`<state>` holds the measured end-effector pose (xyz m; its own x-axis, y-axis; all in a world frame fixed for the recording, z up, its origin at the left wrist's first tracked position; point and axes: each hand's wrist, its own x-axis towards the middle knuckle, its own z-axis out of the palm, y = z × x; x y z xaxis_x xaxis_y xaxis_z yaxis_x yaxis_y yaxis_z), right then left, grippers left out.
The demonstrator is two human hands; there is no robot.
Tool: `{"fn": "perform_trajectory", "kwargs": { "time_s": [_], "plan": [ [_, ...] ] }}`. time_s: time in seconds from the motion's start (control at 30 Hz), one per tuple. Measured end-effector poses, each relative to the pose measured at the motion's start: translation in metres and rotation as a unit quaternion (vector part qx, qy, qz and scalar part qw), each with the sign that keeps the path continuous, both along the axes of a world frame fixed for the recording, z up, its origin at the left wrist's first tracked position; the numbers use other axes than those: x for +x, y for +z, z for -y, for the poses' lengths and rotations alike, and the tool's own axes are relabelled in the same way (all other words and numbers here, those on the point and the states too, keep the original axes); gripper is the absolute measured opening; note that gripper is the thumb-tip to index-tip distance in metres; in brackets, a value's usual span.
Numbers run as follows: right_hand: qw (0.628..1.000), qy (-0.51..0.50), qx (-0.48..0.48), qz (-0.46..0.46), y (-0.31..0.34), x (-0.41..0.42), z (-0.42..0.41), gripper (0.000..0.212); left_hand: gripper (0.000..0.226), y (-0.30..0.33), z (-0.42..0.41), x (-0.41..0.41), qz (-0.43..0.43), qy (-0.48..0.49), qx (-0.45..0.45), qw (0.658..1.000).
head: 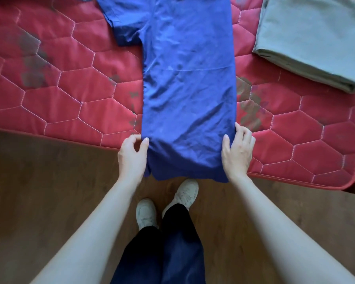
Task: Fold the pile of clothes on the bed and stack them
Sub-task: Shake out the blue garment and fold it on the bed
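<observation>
Blue shirt [189, 89] overhangs the mattress edge [295, 181], hem corners pinched by left hand [132, 155] and right hand [237, 152].

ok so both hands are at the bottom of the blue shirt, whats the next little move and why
Probably lift the hem and fold it up toward the collar. The blue shirt lies narrowed lengthwise on the mattress, its hem hanging over the edge, with the left hand and right hand pinching the two bottom corners. One sleeve still sticks out on the left, though.

A home bedroom — a red quilted mattress [70, 95] beside a wood floor [39, 191], folded cloth [316, 42] lying on it.
</observation>
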<state>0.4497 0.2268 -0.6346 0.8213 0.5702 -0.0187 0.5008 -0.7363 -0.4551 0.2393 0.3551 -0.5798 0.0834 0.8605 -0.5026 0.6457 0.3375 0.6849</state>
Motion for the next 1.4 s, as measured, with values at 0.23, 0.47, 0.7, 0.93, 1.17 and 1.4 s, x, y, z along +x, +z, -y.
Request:
{"fn": "perform_trajectory", "kwargs": {
  "time_s": [0.23,0.47,0.7,0.93,1.17,1.4],
  "plan": [
    [1.000,0.016,-0.012,-0.003,0.002,0.000,0.003,0.045,0.024,0.007,0.017,-0.004,-0.131,-0.174,-0.001,0.976],
    [1.000,0.028,-0.010,-0.007,0.003,0.002,0.006,0.046,0.006,0.007,0.026,-0.005,0.107,-0.134,-0.202,0.964],
    [0.999,-0.002,-0.023,-0.038,0.012,0.000,0.011,0.049,0.016,-0.004,0.038,-0.027,-0.255,-0.172,-0.003,0.952],
    [0.987,-0.053,-0.016,-0.153,0.022,0.004,0.013,0.032,0.036,-0.006,-0.006,0.010,-0.056,-0.075,0.080,0.992],
    [0.971,-0.061,0.064,-0.221,0.042,0.009,0.003,0.013,0.036,-0.006,-0.039,0.035,0.042,0.028,-0.101,0.994],
    [0.961,-0.072,0.065,-0.259,0.043,-0.003,0.024,0.020,0.027,-0.012,-0.009,0.002,0.052,-0.007,-0.098,0.994]
  ]
}}
